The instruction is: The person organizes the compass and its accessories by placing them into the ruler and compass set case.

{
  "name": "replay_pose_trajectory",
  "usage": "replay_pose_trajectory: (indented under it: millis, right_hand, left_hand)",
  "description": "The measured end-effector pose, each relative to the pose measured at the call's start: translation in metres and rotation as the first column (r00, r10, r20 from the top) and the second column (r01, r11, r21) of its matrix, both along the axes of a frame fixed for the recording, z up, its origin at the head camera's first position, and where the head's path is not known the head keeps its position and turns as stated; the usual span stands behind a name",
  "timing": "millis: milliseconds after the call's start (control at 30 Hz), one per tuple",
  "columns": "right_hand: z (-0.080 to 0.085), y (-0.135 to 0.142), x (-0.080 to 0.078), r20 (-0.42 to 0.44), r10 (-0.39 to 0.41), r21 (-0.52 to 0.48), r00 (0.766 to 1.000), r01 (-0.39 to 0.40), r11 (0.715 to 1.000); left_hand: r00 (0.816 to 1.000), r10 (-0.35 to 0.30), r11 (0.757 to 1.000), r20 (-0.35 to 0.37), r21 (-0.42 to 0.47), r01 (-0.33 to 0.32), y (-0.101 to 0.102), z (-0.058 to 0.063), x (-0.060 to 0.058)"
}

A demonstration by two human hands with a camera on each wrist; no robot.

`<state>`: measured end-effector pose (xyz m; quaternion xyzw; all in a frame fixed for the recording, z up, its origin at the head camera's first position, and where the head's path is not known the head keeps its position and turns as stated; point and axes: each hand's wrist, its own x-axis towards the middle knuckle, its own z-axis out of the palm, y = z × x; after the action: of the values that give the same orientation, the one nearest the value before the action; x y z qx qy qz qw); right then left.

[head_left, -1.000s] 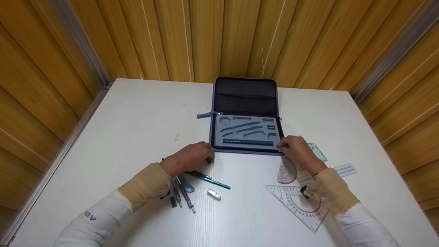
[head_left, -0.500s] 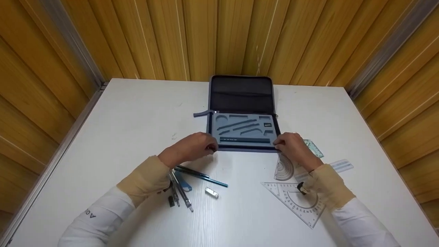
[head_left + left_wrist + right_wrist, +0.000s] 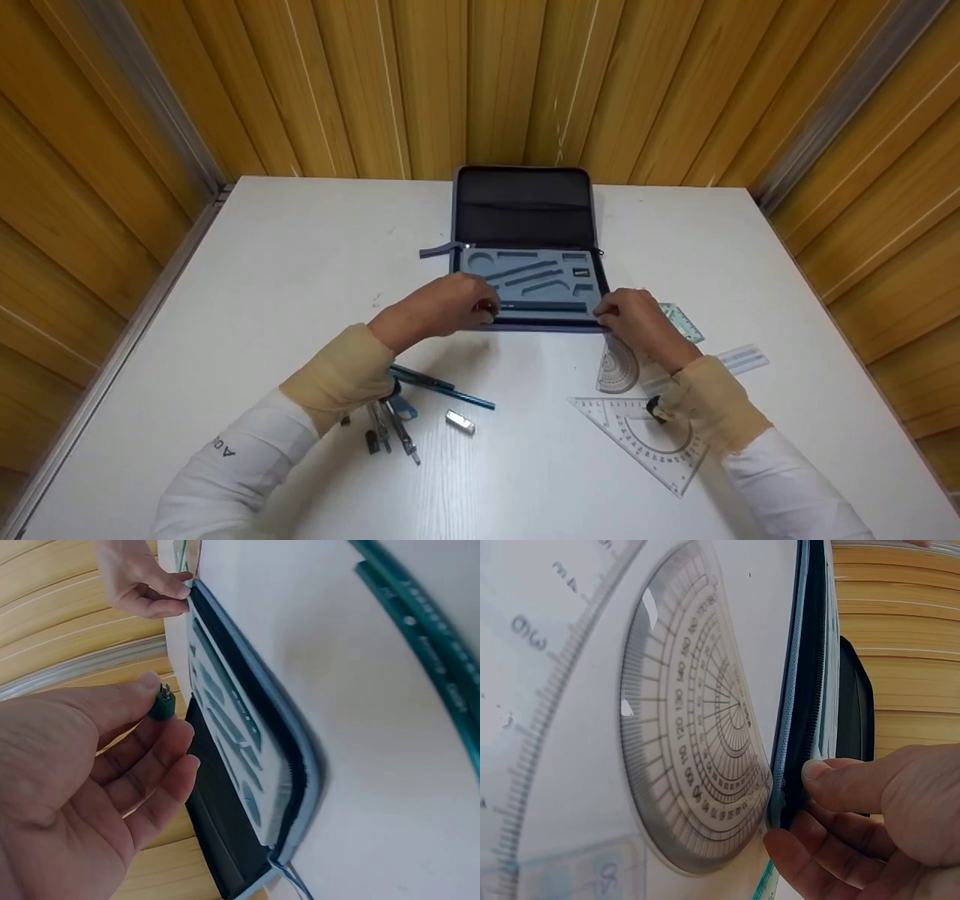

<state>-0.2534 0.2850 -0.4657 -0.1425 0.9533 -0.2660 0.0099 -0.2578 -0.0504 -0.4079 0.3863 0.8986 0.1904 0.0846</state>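
My left hand (image 3: 442, 306) is raised over the front left part of an open zip case (image 3: 523, 189). Between thumb and fingertips it pinches a small dark green piece (image 3: 163, 706) with a metal tip, clear of the case; its exact kind is unclear. My right hand (image 3: 643, 324) grips the case's front right corner, thumb on top and fingers below at the outer edge. Inside lies a grey-blue foam insert (image 3: 547, 257) with shaped slots. One dark pencil (image 3: 551, 307) fills the front slot, and a small sharpener-like block (image 3: 581, 273) sits at the right.
Near my left forearm lie metal compasses (image 3: 403, 436), a blue tool (image 3: 405, 408), green pencils (image 3: 471, 397) and a small silvery block (image 3: 460, 422). A clear protractor (image 3: 619, 369), set square (image 3: 600, 414), ruler (image 3: 746, 358) and greenish template (image 3: 684, 324) lie around my right arm.
My left hand has risen from the table by the case's front left corner and moved right, over the insert, with the green piece. My right hand keeps its grip on the corner.
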Motion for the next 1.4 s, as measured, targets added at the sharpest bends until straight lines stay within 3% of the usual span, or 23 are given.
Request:
replay_pose_trajectory:
  millis: [233, 500, 867, 1033, 1200, 1400]
  right_hand:
    - [0.000, 0.000, 0.001, -0.018, 0.002, 0.003, 1.000, -0.002, 1.000]
    - [-0.001, 0.000, -0.001, -0.045, 0.039, -0.010, 0.998, -0.039, 0.999]
    - [0.002, 0.006, 0.002, -0.029, 0.029, 0.002, 0.999, -0.029, 1.000]
    - [-0.005, 0.013, 0.006, -0.037, -0.012, 0.019, 0.999, 0.013, 1.000]
    - [-0.017, 0.005, 0.010, -0.007, 0.016, 0.010, 1.000, -0.016, 1.000]
    - [-0.012, 0.002, 0.006, -0.044, 0.025, 0.033, 0.999, -0.024, 0.999]
  left_hand:
    - [0.998, -0.008, 0.999, -0.063, 0.031, 0.010, 0.019, 0.016, -0.006]
    - [0.996, -0.012, 0.996, -0.084, 0.087, 0.019, 0.046, 0.025, -0.018]
    - [0.998, 0.006, 0.991, -0.061, 0.135, 0.002, 0.096, 0.035, -0.033]
    - [0.998, -0.003, 0.992, -0.066, 0.123, 0.011, 0.117, 0.024, -0.038]
    - [0.998, 0.017, 0.997, -0.063, 0.071, -0.013, 0.117, 0.001, -0.040]
    - [0.997, 0.057, 0.994, -0.056, 0.094, -0.051, 0.121, -0.011, -0.048]
